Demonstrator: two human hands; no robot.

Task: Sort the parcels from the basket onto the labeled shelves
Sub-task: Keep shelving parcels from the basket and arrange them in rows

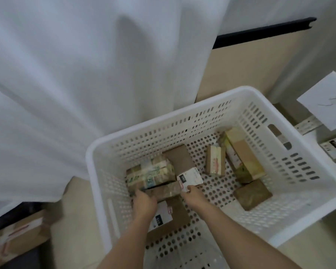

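A single wide-angle view comes from the person's head, looking steeply down and forward. It sits close above a white basket [211, 113] that fills the centre and lower right of the frame. Both forearms enter from the bottom edge, reaching away from the lens. A white curtain [85, 74] fills the upper left. Straight edges bend near the frame's borders.

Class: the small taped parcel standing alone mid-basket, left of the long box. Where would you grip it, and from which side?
Probably from above, fingers on the two long side faces of the small taped parcel: it has bare basket floor around it.
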